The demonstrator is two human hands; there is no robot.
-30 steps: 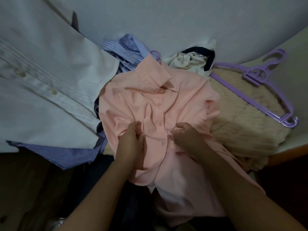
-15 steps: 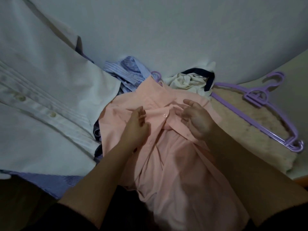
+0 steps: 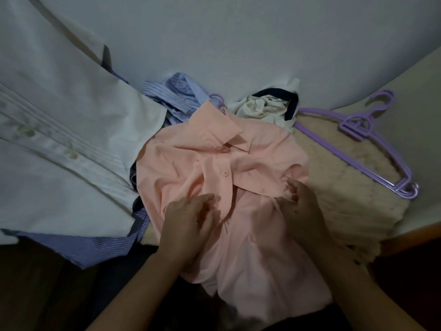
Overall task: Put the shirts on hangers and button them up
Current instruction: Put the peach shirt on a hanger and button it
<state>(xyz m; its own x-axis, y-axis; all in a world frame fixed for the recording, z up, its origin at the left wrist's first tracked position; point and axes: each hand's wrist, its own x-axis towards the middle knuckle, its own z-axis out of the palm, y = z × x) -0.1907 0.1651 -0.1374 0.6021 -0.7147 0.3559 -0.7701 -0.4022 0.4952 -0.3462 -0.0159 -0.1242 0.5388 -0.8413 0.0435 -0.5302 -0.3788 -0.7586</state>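
Half a second ago both hands worked just below the collar (image 3: 216,130) of the pink shirt (image 3: 257,225); now the left hand (image 3: 188,223) has dropped well below the collar onto the left front panel, fingers curled into the cloth; the right hand (image 3: 301,206) has slid down and rightward, pinching the placket's lower edge.

White shirt (image 3: 59,139) cut off left.

You are looking at a cream fuzzy blanket (image 3: 338,187) lying folded on the bed's edge, with a pale grey wall (image 3: 238,44) rising behind it.
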